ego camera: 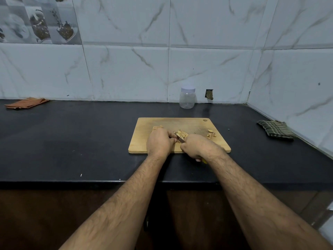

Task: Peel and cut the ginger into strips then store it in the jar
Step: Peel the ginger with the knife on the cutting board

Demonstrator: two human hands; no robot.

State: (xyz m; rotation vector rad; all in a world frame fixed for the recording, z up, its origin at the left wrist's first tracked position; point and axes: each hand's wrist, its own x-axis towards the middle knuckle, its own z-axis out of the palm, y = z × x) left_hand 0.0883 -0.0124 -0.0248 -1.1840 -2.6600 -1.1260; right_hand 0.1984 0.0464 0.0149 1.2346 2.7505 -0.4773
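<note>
- The left hand (159, 142) sits on the board with its fingers curled down, and it looks like it pins a small bit of ginger under its fingertips, though that bit is mostly hidden.
- The right hand (193, 146) is wrapped tight round a knife (180, 138); the blade pokes out toward the left hand, and a bit of yellow handle shows under the wrist.
- The black counter (72, 141) holds a wooden cutting board (189, 123) right in front of the person.
- A clear jar (187, 98) stands by the wall, well behind the board. Its lid is on and nothing is inside.
- A pile of cut ginger (182, 133) lies between the two hands, just past the blade.
- One more ginger lump (157, 127) peeks out behind the left hand.
- Small brown scraps (211, 134), likely peel, lie to the right of the right hand.
- I think some peeling and cutting is done. More cutting is left, and filling the jar has not begun.
</note>
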